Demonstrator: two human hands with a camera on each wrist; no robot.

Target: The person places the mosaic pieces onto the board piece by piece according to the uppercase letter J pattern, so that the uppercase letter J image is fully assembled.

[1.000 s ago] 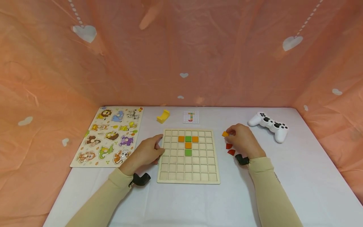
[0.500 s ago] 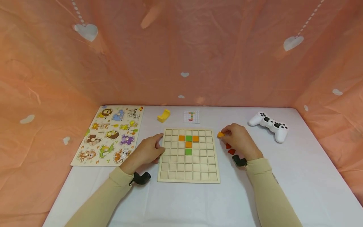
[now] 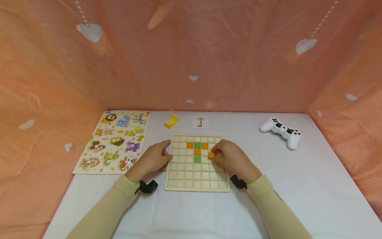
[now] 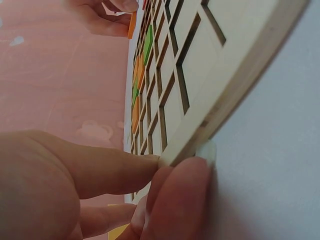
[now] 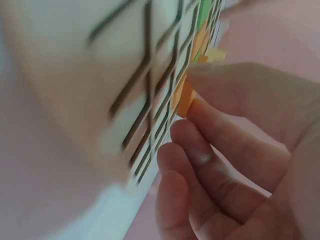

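A wooden grid board [image 3: 197, 176] lies on the white table, with several orange and green square tiles [image 3: 197, 151] set in its upper cells. In the head view my left hand [image 3: 153, 158] is at the board's left side. The left wrist view shows its thumb and a finger pinching the rim [image 4: 187, 145]. Over the right part of the grid, my right hand [image 3: 235, 161] pinches an orange square tile [image 3: 211, 155] between thumb and finger. In the right wrist view that tile [image 5: 185, 98] is tilted up off the grid, its other fingers curled below. The red pieces are hidden behind the right hand.
Behind the board are a small pattern card [image 3: 200, 122] and a yellow curved block [image 3: 171, 121]. An animal puzzle board [image 3: 111, 142] lies to the left. A white game controller [image 3: 280, 132] sits at the back right. A pink-orange curtain [image 3: 191, 56] encloses the table.
My right hand has carried the orange tile leftward from beside the board to above its right cells, covering the red pieces. The left hand stays at the board's left edge.
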